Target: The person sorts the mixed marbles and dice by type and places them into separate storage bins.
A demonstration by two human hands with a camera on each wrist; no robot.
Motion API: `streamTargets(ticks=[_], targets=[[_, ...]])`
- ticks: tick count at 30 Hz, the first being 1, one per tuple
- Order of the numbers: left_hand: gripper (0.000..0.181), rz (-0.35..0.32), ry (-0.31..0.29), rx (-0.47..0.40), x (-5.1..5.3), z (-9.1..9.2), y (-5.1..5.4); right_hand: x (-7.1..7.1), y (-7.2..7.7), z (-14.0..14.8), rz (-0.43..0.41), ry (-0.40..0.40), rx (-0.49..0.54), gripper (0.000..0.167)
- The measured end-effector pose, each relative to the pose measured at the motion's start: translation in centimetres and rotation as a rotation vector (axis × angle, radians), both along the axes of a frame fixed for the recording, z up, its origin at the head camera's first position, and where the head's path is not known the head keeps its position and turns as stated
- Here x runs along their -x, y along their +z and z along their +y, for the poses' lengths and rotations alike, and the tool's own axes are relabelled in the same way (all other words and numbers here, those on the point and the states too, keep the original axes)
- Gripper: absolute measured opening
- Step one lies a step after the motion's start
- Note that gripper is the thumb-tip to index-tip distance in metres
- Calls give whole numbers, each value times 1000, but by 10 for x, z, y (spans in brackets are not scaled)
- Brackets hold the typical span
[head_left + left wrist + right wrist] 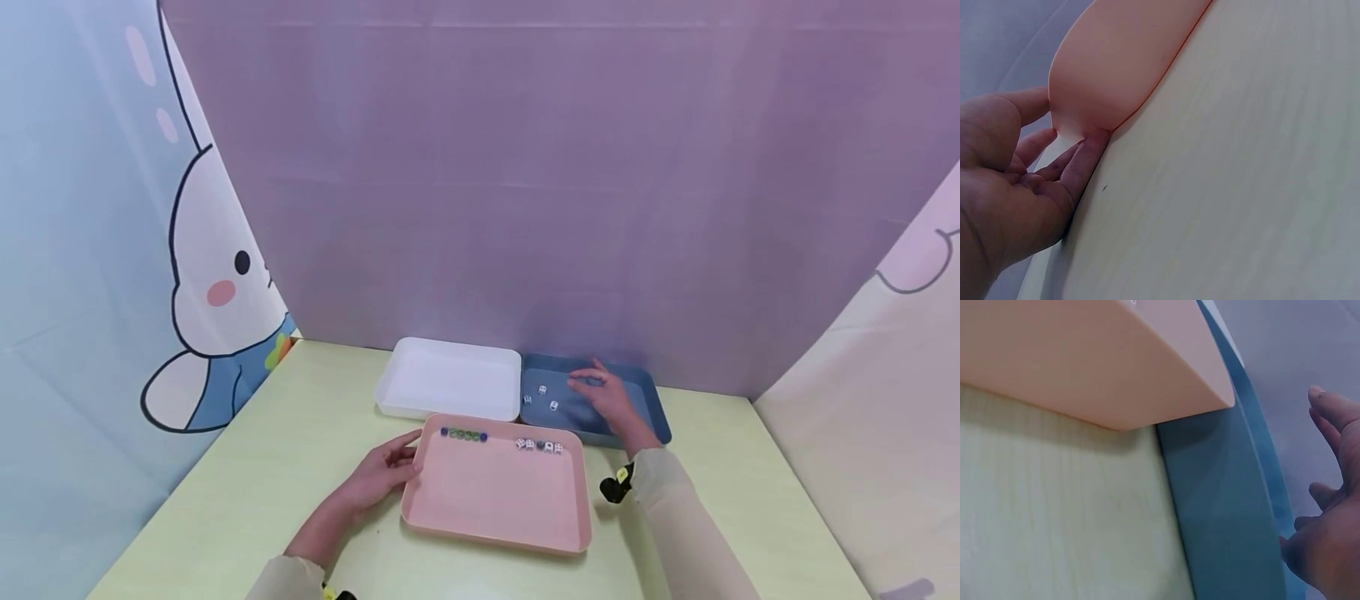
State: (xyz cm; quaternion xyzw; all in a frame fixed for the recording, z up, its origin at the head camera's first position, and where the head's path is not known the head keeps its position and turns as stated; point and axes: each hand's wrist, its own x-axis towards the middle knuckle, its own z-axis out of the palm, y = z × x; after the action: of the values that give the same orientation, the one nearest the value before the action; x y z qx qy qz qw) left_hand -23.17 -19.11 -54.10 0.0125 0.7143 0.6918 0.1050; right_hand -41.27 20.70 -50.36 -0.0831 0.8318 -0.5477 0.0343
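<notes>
A pink tray [495,492] lies on the table. My left hand [378,475] holds its left edge, thumb at the rim and other fingers low against the wall in the left wrist view. Along its back edge sit a row of small blue and green beads [463,434] and a row of white dice [529,445] with one dark piece among them. Over the blue tray [652,408] hovers my right hand [611,400], its thumb and forefinger extended with nothing visible between them. To its left, white dice [553,406] lie loose in that tray.
A white tray [450,379] stands at the back left, against the blue tray. Behind both trays hangs a purple cloth [525,183]. Printed cloths border the pale table [720,500] on the left and right.
</notes>
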Motion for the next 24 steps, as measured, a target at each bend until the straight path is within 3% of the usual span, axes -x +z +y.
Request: streamTargets(ticks=[9,15,24], targets=[[61,8,-7,-4,-3,-1,-1,-4,11,-5,32,41,-68,41],[61,-3,7,2,-4,0,2,-14,25,-14,36,72,-138,37],[61,-9,14,13,-3,3,5,-33,43,-34,153,106,-321,21]])
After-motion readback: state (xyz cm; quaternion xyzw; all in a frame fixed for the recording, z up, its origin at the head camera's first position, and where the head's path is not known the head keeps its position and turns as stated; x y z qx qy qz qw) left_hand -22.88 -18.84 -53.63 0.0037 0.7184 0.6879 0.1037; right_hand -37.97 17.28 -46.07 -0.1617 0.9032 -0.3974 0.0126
